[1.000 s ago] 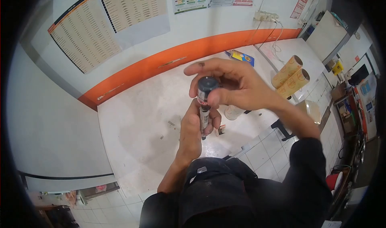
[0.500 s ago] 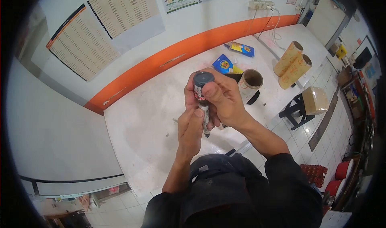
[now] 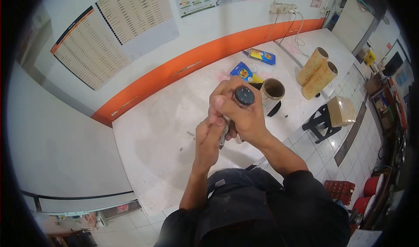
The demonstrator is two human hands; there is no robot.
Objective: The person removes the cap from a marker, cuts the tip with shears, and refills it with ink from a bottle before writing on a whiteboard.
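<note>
In the middle of the head view, above the table, my right hand (image 3: 246,118) is wrapped round a small ink bottle (image 3: 244,95). The bottle's dark round end faces up at me, and the rest of it is hidden by fingers. Just left and below, my left hand (image 3: 208,140) is closed round a slim pale marker pen (image 3: 224,136) with a dark lower tip. The two hands touch, and they cover the place where bottle and pen come together.
On the white table (image 3: 152,129), a cardboard-cored roll (image 3: 273,92) stands right of my hands. Behind it lie blue-and-yellow packets (image 3: 262,56). Two yellowish film rolls (image 3: 319,79) stand farther right. Beside the table, a black stool (image 3: 321,124) bears a brown box (image 3: 341,111).
My right hand has turned the ink bottle, so its dark end has moved right and slightly down and its label is hidden. My left hand stays nearly in place round the marker pen.
</note>
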